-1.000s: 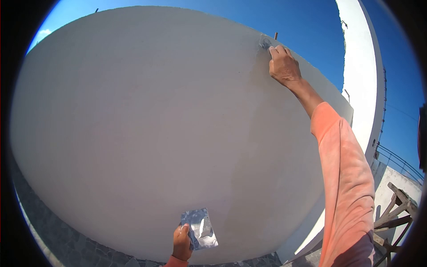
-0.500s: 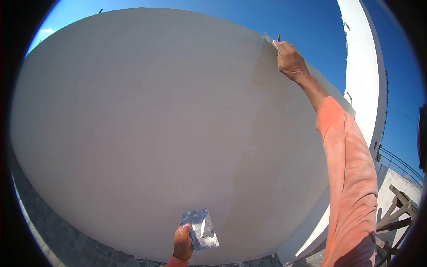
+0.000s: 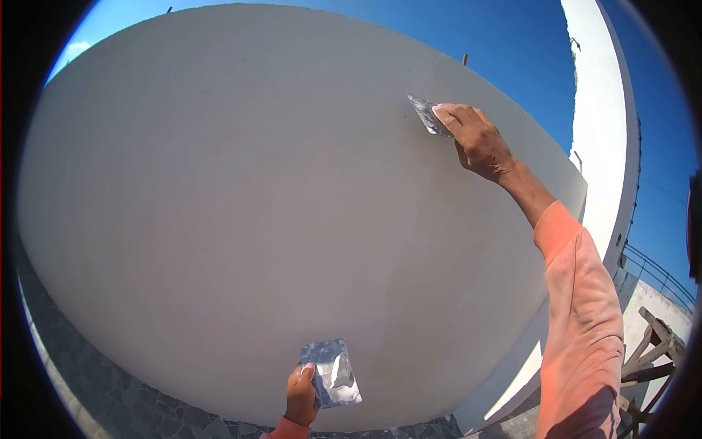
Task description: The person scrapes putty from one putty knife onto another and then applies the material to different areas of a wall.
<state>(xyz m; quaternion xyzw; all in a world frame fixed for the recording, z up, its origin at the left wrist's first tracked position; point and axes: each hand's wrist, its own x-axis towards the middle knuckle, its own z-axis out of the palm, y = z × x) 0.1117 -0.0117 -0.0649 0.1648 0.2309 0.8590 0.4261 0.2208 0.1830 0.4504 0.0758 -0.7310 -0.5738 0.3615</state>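
A broad plastered wall [image 3: 241, 205] fills most of the view, with a darker, damp-looking band [image 3: 431, 241] down its right part. High on the right, my right hand [image 3: 479, 143] grips a metal putty knife [image 3: 427, 117], its blade at the wall's surface near the top edge. Low in the middle, my left hand [image 3: 301, 391] is closed on a flat, shiny metal plate [image 3: 333, 373], thumb over its left edge. White smears of paste lie on the plate. The plate is apart from the wall's upper area, and its handle is hidden.
A white column [image 3: 603, 124] rises at the right beyond the wall. Rough wooden trestle parts [image 3: 654, 351] stand at the lower right, near a metal railing [image 3: 658, 274]. Dark stone-patterned paving [image 3: 131, 395] runs along the wall's foot.
My right hand has come down and slightly left from the wall's top edge, and the putty knife's blade now shows flat-on. My left hand with the plate has hardly moved.
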